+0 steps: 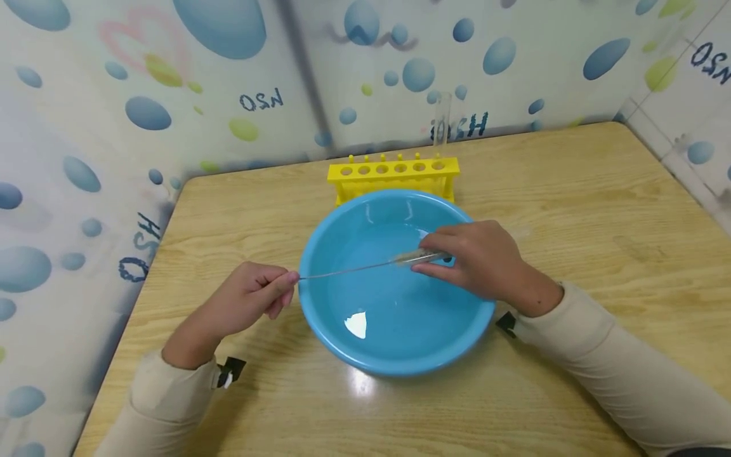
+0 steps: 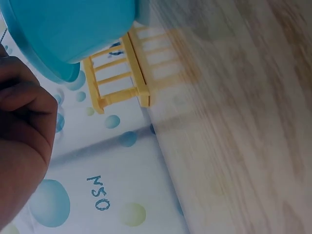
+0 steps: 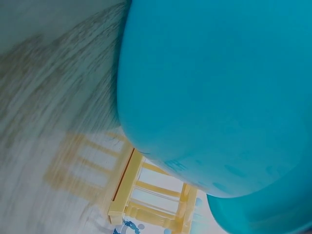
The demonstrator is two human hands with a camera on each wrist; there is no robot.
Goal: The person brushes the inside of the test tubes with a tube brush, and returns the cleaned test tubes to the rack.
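Observation:
Over the blue basin (image 1: 394,368) my right hand (image 1: 476,260) pinches a glass test tube (image 1: 414,256), lying nearly level with its mouth to the left. A test tube brush (image 1: 348,271) runs into that mouth; its bristles look to be inside the glass. At the basin's left rim my left hand (image 1: 254,298) pinches the far end of the brush's thin wire handle. In the left wrist view the curled fingers of the left hand (image 2: 24,107) show at the left edge. The right wrist view shows the basin's outer wall (image 3: 209,87), with the right hand out of sight.
Behind the basin stands a yellow test tube rack (image 1: 394,167), with another glass test tube (image 1: 441,124) upright in its right end hole. The wood-grain table (image 1: 571,209) meets a patterned wall (image 1: 365,82) at the back. Water appears to lie in the basin.

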